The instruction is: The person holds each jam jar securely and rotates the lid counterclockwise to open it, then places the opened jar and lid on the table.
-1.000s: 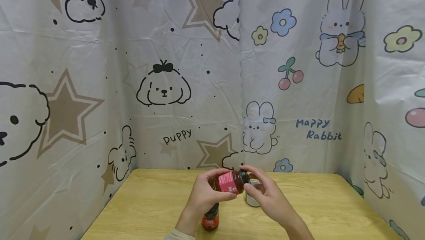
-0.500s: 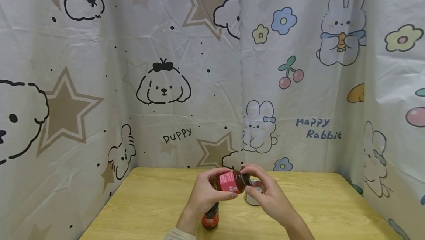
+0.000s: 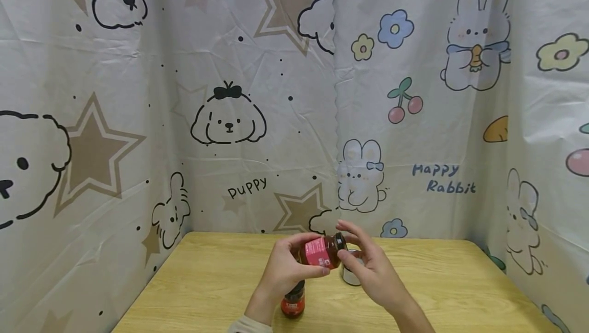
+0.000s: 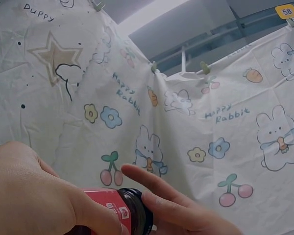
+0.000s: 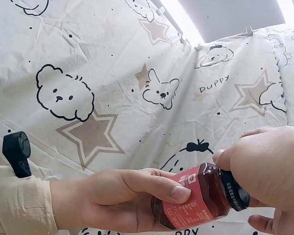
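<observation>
Table (image 3: pixel 221 276): light yellow, wood grain running crosswise; far edge straight, sides spreading wider toward bottom of head view. 2 items standing directly on it. Item 1: small jar (image 3: pixel 293 304), upright, near front, dark lid partly hidden, red lower down. Item 2: pale can (image 3: pixel 350 278), upright, farther back, right of jar, apart, partly hidden.

Head view: from above, mid-range, facing forward and slightly down across the worktop (image 3: pixel 221 271) to the printed curtain (image 3: pixel 299 113). Left wrist view: low, close, tilted up toward the curtain's right rear corner and ceiling (image 4: pixel 210 17). Right wrist view: low, close, tilted up toward the left rear corner. Shared by all three: jar (image 3: pixel 319 252), both hands' fingers (image 3: pixel 356 232).
</observation>
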The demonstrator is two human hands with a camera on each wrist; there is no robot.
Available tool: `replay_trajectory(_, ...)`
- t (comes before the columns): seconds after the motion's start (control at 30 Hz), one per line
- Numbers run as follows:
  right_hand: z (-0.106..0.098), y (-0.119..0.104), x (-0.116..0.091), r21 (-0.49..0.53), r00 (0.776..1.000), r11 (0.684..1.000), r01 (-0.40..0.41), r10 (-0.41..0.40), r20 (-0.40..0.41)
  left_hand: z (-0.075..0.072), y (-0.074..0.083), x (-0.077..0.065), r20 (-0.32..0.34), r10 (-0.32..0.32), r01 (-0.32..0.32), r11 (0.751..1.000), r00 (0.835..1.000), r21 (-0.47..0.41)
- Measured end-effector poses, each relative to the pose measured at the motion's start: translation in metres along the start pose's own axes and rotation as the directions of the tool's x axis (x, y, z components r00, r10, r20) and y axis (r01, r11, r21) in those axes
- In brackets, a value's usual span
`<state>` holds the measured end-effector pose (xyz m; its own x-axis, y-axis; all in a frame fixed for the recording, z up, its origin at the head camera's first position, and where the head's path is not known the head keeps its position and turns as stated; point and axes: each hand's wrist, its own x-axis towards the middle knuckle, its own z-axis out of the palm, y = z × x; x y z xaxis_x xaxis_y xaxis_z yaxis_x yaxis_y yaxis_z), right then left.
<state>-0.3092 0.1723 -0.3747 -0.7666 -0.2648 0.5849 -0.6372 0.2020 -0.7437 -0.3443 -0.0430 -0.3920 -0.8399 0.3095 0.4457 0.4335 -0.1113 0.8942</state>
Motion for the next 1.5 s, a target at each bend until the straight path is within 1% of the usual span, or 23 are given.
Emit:
replay_trajectory(0.13, 0.0012, -0.0023, 0.0001, 0.016, 0.996, 0.996, -0.089, 0.090, -0.015, 0.0004, 0.0012, -0.0004, -0.005, -0.002, 0.002, 1.000, 1.000, 0.000)
replay_trajectory(0.17, 0.0014, -0.0028, 0.0000, 0.019, 0.994, 0.994, -0.110, 0.111, -0.010, 0.0005, 0.0014, -0.0003, -0.006, -0.002, 0.002, 1.000, 1.000, 0.000)
replay_trajectory(0.23, 0.0017, -0.0027, -0.0001, 0.007, 0.992, 0.992, -0.127, 0.127, 0.008, 0.0003, 0.0016, -0.0002, -0.007, 0.002, -0.002, 1.000, 1.000, 0.002)
replay_trajectory(0.33, 0.0021, -0.0014, 0.0002, -0.026, 0.992, 0.992, -0.123, 0.124, 0.038, -0.0007, 0.0018, 0.0001, -0.007, 0.009, -0.009, 1.000, 1.000, -0.003)
replay_trajectory(0.43, 0.0026, -0.0003, 0.0004, -0.057, 0.991, 0.990, -0.128, 0.131, 0.040, -0.0019, 0.0021, -0.0001, -0.008, 0.007, -0.008, 1.000, 1.000, -0.009)
replay_trajectory(0.6, 0.0041, -0.0005, 0.0006, -0.096, 0.986, 0.981, -0.169, 0.169, 0.002, -0.0017, 0.0026, -0.0006, -0.009, 0.001, -0.001, 1.000, 1.000, -0.006)
replay_trajectory(0.77, 0.0047, -0.0010, 0.0009, -0.121, 0.984, 0.977, -0.176, 0.172, -0.038, -0.0004, 0.0028, -0.0003, -0.014, 0.003, -0.003, 1.000, 1.000, 0.010)
replay_trajectory(1.03, 0.0048, -0.0015, 0.0016, -0.078, 0.980, 0.977, -0.201, 0.199, -0.025, -0.0001, 0.0025, -0.0009, -0.006, 0.013, -0.013, 1.000, 1.000, 0.026)
replay_trajectory(1.13, 0.0046, -0.0018, 0.0021, -0.061, 0.979, 0.978, -0.201, 0.200, -0.026, -0.0001, 0.0016, -0.0008, -0.005, 0.014, -0.014, 1.000, 1.000, 0.018)
replay_trajectory(1.33, 0.0042, -0.0026, 0.0018, -0.018, 0.972, 0.972, -0.234, 0.234, -0.021, 0.0004, 0.0001, -0.0011, -0.007, 0.002, -0.002, 1.000, 1.000, 0.000)
replay_trajectory(1.5, 0.0036, -0.0007, 0.0012, -0.016, 0.976, 0.976, -0.217, 0.217, -0.009, -0.0004, 0.0007, -0.0012, -0.009, 0.005, -0.005, 1.000, 1.000, 0.012)
